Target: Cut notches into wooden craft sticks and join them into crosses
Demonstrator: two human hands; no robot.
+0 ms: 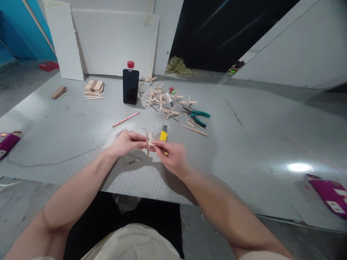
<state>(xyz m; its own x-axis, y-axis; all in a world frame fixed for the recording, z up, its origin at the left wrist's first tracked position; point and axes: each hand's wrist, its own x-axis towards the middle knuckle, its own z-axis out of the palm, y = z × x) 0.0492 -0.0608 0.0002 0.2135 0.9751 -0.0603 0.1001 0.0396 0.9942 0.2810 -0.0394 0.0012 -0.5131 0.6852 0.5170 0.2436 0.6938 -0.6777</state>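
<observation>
Crossed wooden craft sticks [148, 144] are pinched between my two hands above the near part of the table. My left hand [128, 143] grips them from the left, thumb and fingers together. My right hand [173, 155] holds the sticks from the right with its fingertips. How the sticks join is partly hidden by the fingers. Just behind my right hand lies a yellow utility knife [163, 135], its lower part covered by the hand. Farther back, several crossed stick pieces [170, 112] stand in a cluster.
Pliers with green handles [199, 115] lie right of the cluster, near a loose stick [194, 130]. A black phone [131, 86] leans upright before a red-capped bottle [130, 64]. A striped pencil [126, 119] lies left; a stick bundle [94, 86] sits farther back.
</observation>
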